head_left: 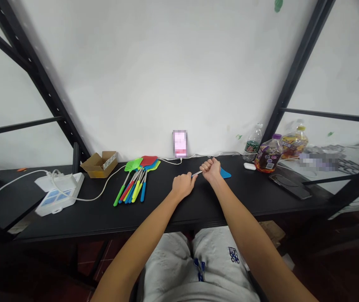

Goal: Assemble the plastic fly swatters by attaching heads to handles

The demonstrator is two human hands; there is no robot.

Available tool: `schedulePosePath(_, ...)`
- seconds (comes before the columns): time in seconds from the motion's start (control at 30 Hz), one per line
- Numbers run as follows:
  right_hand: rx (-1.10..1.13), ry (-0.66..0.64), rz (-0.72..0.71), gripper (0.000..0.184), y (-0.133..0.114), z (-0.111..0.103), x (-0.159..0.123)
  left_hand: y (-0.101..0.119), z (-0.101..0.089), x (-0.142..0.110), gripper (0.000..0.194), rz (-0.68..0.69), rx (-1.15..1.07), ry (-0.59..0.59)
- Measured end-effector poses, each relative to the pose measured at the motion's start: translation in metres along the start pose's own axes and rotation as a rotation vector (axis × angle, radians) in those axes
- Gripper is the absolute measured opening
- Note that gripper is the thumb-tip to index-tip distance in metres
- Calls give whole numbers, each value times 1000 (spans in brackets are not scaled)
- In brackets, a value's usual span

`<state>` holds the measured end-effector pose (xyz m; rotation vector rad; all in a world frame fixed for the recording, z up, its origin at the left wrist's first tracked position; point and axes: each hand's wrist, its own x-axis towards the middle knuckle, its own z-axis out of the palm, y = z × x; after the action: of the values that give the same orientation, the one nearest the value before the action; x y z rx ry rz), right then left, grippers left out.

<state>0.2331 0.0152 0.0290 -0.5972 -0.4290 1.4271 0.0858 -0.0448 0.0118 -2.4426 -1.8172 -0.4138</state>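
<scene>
Both hands grip one fly swatter, held sideways above the black tabletop. Its blue head [225,173] shows past the right hand, and a short piece of metal rod is bare between the two fists. My left hand [183,185] is closed around the handle end, which is mostly hidden in the fingers. Close to the head, my right hand [211,169] is wrapped round the rod. Left of my hands lies a pile of fly swatters [137,178] in green, red, blue and yellow, handles pointing toward me.
A phone [180,144] leans against the wall on a white cable. At left are an open cardboard box [100,165] and a white power strip [60,195]. On the right stand drink bottles [269,154], a white earbud case [249,166] and a dark flat phone-like device [290,186]. Black shelf posts flank the table.
</scene>
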Motion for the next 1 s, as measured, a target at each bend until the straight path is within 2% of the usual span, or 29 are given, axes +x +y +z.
schedulePosePath(0.6, -28, -16, -3, 40, 2, -4, 4, -1, -1, -1, 63, -36, 14, 10)
schedulePosePath(1.0, -110, -152, -17, 40, -1, 8, -8, 0, 2, -1, 64, -10, 26, -24)
